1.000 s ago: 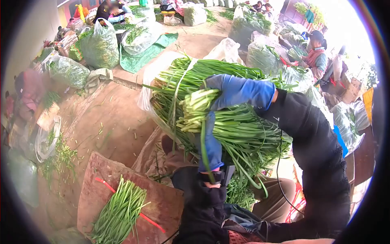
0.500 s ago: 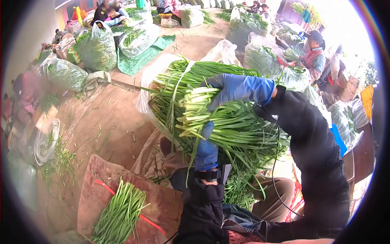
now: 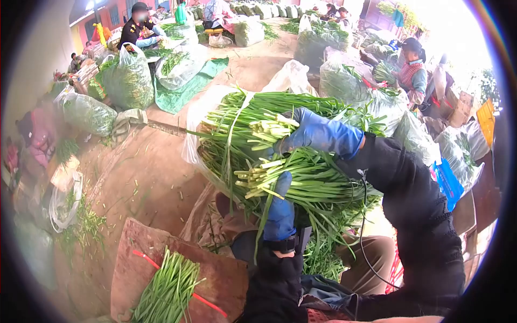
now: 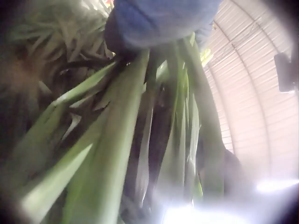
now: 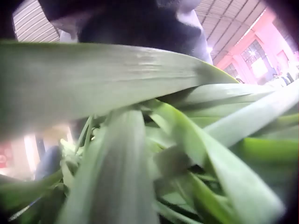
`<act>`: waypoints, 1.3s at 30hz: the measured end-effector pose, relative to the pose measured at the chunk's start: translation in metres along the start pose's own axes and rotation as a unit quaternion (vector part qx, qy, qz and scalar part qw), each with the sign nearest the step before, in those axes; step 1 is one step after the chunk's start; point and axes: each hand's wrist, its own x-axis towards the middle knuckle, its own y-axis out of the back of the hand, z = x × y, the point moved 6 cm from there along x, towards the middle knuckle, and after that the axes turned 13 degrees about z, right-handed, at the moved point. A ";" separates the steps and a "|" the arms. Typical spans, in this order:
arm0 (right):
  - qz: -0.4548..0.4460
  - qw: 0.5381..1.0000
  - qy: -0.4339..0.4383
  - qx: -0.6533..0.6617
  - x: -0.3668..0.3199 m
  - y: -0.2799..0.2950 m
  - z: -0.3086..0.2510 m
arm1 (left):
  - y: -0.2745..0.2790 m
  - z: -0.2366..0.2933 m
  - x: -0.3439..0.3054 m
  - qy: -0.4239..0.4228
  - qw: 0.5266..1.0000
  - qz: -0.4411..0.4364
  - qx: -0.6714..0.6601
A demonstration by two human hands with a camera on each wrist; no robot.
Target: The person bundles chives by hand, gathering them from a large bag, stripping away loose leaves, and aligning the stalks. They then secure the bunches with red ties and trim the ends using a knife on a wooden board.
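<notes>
In the head view my blue-gloved right hand point(image 3: 321, 132) grips a handful of garlic chives point(image 3: 273, 128), their pale cut ends poking out to the left. Just below it, my blue-gloved left hand point(image 3: 280, 215) holds a second handful of chives point(image 3: 264, 176), thumb laid across the stems. Leaves trail off to the right and down. Behind both hands lies a large chive bundle point(image 3: 237, 110), bound with a pale strap point(image 3: 235, 126) on white plastic. The left wrist view has the left glove point(image 4: 163, 23) above hanging leaves; broad leaves point(image 5: 126, 158) fill the right wrist view.
At lower left, a bunch of chives point(image 3: 168, 288) lies over a red tie point(image 3: 210, 306) on a reddish-brown board point(image 3: 221, 280). Filled plastic bags point(image 3: 128, 81) and several people stand or sit around. Scraps of leaf point(image 3: 89, 220) litter the floor. A cable point(image 3: 364, 237) hangs beside the right sleeve.
The single handful has parted in two: the right hand has shifted right with the upper stems, while the lower stems stay with the left hand. The head view has tilted slightly up.
</notes>
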 end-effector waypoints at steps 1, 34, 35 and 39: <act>0.003 1.000 0.002 -0.001 0.000 -0.001 0.010 | -0.001 0.000 -0.001 -0.005 1.000 0.003 0.017; 0.237 0.959 -0.034 -0.150 0.043 0.074 -0.016 | -0.024 0.060 -0.017 -0.187 0.922 -0.289 -0.178; 0.257 0.957 -0.024 -0.135 0.051 0.083 -0.023 | -0.022 0.074 -0.021 -0.178 0.909 -0.306 -0.219; 0.296 0.933 -0.037 -0.202 0.073 0.097 -0.041 | -0.015 0.137 -0.048 -0.070 0.805 -0.460 -0.368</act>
